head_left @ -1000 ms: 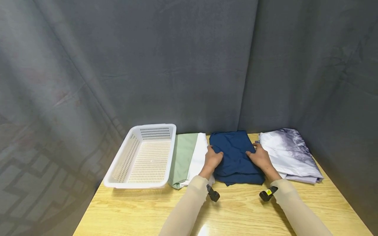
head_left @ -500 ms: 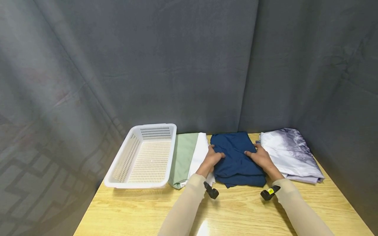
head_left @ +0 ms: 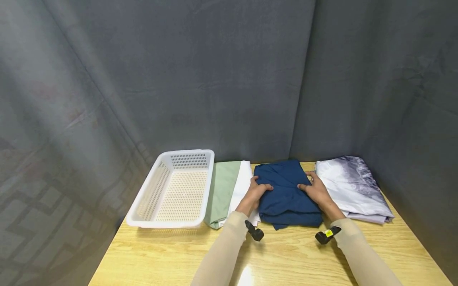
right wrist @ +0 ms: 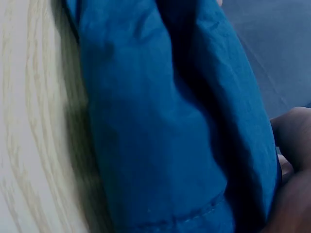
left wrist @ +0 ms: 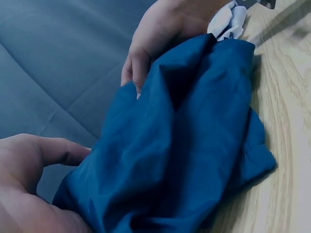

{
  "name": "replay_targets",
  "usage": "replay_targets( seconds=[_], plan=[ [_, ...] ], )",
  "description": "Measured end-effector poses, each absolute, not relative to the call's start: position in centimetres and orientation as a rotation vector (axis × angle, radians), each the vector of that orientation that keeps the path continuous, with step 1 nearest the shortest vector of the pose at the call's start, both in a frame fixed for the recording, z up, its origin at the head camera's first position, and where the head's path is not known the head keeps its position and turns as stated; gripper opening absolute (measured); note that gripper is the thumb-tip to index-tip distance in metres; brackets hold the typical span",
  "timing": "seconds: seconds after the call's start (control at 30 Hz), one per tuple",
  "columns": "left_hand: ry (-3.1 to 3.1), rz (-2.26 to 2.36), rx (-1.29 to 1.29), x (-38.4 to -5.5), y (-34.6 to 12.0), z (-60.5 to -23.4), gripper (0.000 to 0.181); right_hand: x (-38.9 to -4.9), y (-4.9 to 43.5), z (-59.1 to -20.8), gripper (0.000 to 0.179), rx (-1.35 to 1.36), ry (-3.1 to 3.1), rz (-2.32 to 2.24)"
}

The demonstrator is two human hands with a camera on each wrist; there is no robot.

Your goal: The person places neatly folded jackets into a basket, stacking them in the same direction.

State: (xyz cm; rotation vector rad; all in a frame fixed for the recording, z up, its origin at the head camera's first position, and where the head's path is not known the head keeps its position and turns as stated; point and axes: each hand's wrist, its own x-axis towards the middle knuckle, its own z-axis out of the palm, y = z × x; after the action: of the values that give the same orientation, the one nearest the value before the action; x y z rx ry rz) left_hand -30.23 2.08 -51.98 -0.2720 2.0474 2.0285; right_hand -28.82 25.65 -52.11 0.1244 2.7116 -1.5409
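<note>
A folded navy blue cloth point(head_left: 284, 198) lies in loose creases between both hands in the head view. My left hand point(head_left: 253, 194) holds its left side, thumb on top and fingers over the outer edge. Along the opposite side my right hand point(head_left: 319, 194) grips the cloth the same way. The left wrist view shows the bunched cloth point(left wrist: 194, 126), with a small flap sticking out at its lower edge. Close up in the right wrist view, a stitched seam runs across the cloth point(right wrist: 146, 126), and the right hand point(right wrist: 296, 160) is at its edge, partly out of frame.
A white perforated plastic basket point(head_left: 167, 226) stands on the wooden table point(head_left: 286, 254) at left. Beside it lie a folded light green cloth point(head_left: 223, 190) and a white cloth point(head_left: 242, 180). At right is a folded white and grey-purple patterned cloth point(head_left: 343, 186). Grey curtains point(head_left: 214, 99) hang behind.
The navy cloth's near edge has shifted slightly toward me. My left forearm has moved a little left; both hands stay at the cloth's sides.
</note>
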Motion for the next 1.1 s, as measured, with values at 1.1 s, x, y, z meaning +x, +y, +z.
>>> replay_targets(
  seconds=[1.1],
  plan=[
    [2.024,2.197,0.055,-32.1,-0.3,-50.6,0.049,-28.9,26.3,-49.2,0.092,0.022,2.300,-1.871]
  ],
)
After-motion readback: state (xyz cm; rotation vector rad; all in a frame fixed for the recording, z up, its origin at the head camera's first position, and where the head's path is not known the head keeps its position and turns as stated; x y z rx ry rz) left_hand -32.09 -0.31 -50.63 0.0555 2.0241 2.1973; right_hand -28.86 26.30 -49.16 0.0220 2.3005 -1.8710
